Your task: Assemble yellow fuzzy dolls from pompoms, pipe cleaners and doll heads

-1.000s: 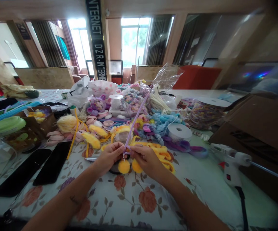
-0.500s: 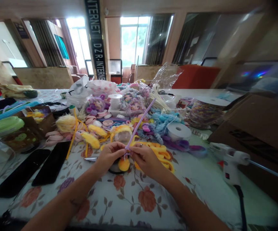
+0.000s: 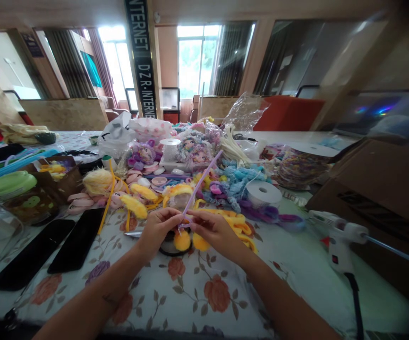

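View from the head, over a flowered cloth (image 3: 190,293). Nearest us, both forearms run in to meet at mid-table. The left hand (image 3: 158,229) and right hand (image 3: 215,229) each pinch the lower end of a purple stem (image 3: 200,182), fingertips almost touching, both pinches closed on it. Two yellow pompoms (image 3: 182,241) hang just below the pinch, above a dark round object on the cloth that we cannot make out. We judge the pompoms already fixed to the stem's lower end, though the joint itself is hidden by the fingers. Above the hands the stem rises bare and straight, tilted up and to the right, so we read most of its length as not yet worked. Just beyond the right hand lies a heap of yellow strips (image 3: 240,226). Left of the hands, two black strips (image 3: 77,238) lie flat. To the right a white glue gun (image 3: 339,241) stands untouched, well apart from the hands. Farther back we see a ribbon spool (image 3: 263,192), then doll faces (image 3: 199,153) among the piled trimmings
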`<state>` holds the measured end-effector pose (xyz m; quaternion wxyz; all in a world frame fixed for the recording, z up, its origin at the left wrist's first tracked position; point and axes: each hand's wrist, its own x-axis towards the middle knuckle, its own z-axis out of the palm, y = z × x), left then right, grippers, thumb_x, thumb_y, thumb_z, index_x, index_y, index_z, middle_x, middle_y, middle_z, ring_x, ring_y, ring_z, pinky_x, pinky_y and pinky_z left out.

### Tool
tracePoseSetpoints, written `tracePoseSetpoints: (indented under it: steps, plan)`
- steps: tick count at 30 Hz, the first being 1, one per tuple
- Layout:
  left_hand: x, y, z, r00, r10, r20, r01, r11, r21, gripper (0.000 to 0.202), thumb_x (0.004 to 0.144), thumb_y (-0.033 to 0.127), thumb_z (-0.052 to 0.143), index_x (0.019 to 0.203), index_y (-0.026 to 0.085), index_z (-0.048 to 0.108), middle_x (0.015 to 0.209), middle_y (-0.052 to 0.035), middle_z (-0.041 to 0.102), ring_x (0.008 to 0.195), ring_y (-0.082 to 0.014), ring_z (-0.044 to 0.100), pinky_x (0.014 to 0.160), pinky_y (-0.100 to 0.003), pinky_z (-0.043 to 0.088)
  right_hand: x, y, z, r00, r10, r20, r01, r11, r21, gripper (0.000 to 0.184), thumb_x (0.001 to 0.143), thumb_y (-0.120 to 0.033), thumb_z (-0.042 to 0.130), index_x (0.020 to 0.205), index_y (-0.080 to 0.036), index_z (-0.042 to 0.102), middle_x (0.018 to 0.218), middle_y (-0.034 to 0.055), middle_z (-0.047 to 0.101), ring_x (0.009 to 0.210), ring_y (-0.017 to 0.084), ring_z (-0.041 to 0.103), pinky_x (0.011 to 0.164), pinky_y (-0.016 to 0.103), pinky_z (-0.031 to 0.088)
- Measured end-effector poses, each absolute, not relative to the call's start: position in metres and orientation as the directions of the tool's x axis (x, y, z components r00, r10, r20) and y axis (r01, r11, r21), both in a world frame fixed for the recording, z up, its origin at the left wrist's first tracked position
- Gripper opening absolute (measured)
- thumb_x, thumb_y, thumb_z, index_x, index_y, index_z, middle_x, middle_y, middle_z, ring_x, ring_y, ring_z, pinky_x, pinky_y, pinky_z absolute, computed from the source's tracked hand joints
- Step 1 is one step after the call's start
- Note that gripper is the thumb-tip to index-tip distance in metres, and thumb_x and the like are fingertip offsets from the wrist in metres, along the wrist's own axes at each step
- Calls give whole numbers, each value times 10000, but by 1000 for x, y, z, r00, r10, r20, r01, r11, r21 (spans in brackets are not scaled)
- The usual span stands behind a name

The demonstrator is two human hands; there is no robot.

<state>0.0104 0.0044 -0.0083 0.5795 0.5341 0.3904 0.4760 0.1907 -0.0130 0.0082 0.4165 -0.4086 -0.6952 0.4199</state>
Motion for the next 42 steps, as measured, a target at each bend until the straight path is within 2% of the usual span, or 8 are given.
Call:
tracePoseSetpoints:
  steps: [2,6,9,17,24,29,38,42]
  plan:
    - [10,5,-7,192,981,36,-140,-9,990,253,720,384,703,776,139,678,721,-31,672,577,-95,527,539,-201,407,191,-11,7,-300,945,132,148,183,-972,365,774,-356,642,1093,-176,652,719,4,601,543,101,477,510,234,387]
    - [11,4,-4,138,990,31,-117,-15,993,251,721,377,698,773,132,686,699,-38,676,524,-78,481,484,-188,363,191,-9,6,-262,965,19,78,41,-996,291,762,-424,641,855,-150,674,614,-16,546,461,74,403,427,213,318]
    - [10,1,0,129,990,60,-87,-49,995,239,723,370,692,764,135,690,637,-27,655,509,-85,481,477,-195,372,189,-9,5,-243,969,49,66,67,-996,309,778,-459,619,812,-155,665,639,-8,558,456,70,402,419,212,317]
    - [5,17,16,156,971,180,85,-195,977,213,714,359,680,733,148,703,645,-24,652,543,-110,510,520,-223,384,184,-9,-2,-276,961,14,-22,9,-1000,389,733,-427,686,1027,-185,609,690,-21,571,450,62,404,401,197,292]
    - [16,45,35,170,966,192,175,-222,959,197,692,342,664,682,148,698,525,19,542,516,-101,448,509,-228,327,189,5,-8,-119,985,124,-53,119,-991,388,699,-420,709,970,-173,580,739,-15,569,636,120,528,570,234,415]
    - [15,66,23,155,956,251,269,-285,920,199,686,329,642,705,148,720,622,-12,625,595,-131,518,575,-242,378,190,14,-13,-1,986,166,36,166,-986,378,742,-443,660,980,-162,577,779,11,578,692,146,545,619,267,469]
    - [12,84,23,146,900,411,487,-427,762,146,673,314,661,667,186,730,712,-24,564,784,-171,515,690,-259,389,189,16,-22,34,985,168,98,164,-982,381,776,-499,603,952,-161,598,886,68,636,795,209,616,663,324,545]
    - [11,92,26,182,894,409,455,-445,771,113,660,276,660,641,175,707,827,-32,587,831,-170,542,782,-277,410,193,19,-28,79,981,176,145,164,-976,390,778,-512,581,958,-167,615,912,87,667,825,238,635,673,339,544]
